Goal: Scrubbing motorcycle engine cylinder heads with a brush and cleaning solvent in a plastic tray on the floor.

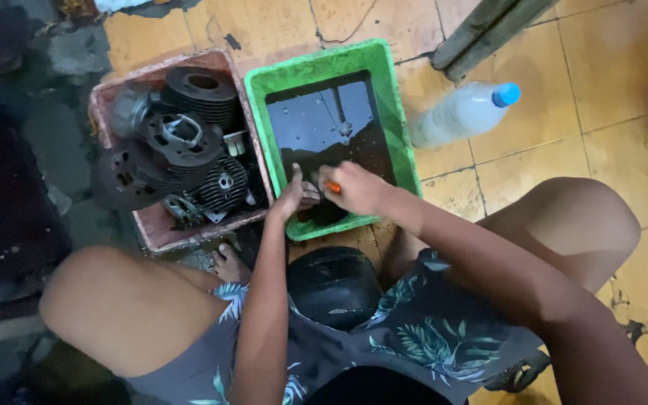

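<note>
A person is crouching over two tubs on a tiled floor (564,135), with both hands meeting at the near end of the green tub (395,105), which is holding dark, shiny liquid (324,120). The left hand (292,196) is curling round a small dark part (310,196) just above the liquid, thumb pointing up and fingers wrapped under it. The right hand (358,187) is closing round a tool with an orange handle (333,187), and the tool's tip is pressing against that same part; what kind of tool it is cannot be told, since the fist is hiding most of it. Just to the left, touching the green tub, a pink tub (155,232) is sitting full of black finned engine parts (181,142). A clear plastic bottle (459,114) with a blue cap is lying on its side on the floor to the right of the green tub
</note>
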